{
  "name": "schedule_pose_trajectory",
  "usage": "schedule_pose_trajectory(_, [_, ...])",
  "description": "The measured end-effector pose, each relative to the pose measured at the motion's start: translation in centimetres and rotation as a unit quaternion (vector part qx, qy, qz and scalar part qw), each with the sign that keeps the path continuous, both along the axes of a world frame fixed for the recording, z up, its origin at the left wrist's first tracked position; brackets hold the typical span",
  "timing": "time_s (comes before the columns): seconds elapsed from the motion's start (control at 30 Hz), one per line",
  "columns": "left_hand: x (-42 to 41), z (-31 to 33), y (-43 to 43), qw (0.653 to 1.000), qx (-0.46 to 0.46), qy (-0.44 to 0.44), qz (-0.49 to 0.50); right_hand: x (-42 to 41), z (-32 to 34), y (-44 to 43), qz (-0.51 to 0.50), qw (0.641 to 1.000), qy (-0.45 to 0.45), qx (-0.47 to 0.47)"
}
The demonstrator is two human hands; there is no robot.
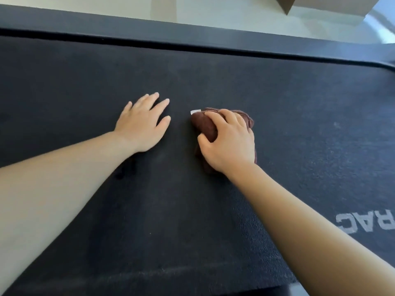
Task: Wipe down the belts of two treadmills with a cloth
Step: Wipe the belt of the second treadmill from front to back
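A black treadmill belt (277, 99) fills most of the view. My right hand (229, 144) presses a bunched dark brown cloth (205, 126) onto the belt near its middle; a small white tag sticks out at the cloth's far edge. My left hand (143, 122) lies flat on the belt just left of the cloth, fingers spread, holding nothing. Only one treadmill is in view.
The treadmill's dark side rail (149, 33) runs along the far edge of the belt, with pale floor (235, 16) beyond it. A brown cardboard box (320, 5) stands at the top right. Grey lettering (363, 225) is printed on the belt at the right.
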State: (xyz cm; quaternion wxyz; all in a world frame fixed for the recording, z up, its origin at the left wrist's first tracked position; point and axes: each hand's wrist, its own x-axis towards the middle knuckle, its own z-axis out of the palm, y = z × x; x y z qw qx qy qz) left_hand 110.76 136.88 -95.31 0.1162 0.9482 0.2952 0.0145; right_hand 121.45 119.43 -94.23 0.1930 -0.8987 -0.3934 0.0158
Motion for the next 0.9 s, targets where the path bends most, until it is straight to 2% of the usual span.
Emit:
schedule_pose_trajectory(0.13, [2.8,-0.3,2.9,1.000,0.002,0.022,-0.017,3.0,0.0,4.4,-0.010,1.000,0.004,-0.001])
schedule_pose_trajectory(0.33, [4.2,-0.7,3.6,1.000,0.018,-0.017,-0.007,8.8,0.1,11.5,-0.030,1.000,0.003,-0.006])
schedule_pose_trajectory(0.57, [4.2,-0.6,3.7,1.000,0.006,-0.028,-0.004,13.8,0.8,18.4,-0.001,1.000,0.022,-0.005])
schedule_pose_trajectory(0.7, [4.4,-0.7,3.8,1.000,0.006,-0.022,0.008,13.9,0.8,18.2,0.018,1.000,0.009,-0.016])
schedule_pose_trajectory(0.9, [4.6,-0.8,3.9,0.999,0.016,-0.033,0.016,9.8,0.8,12.5,0.035,0.999,-0.012,-0.030])
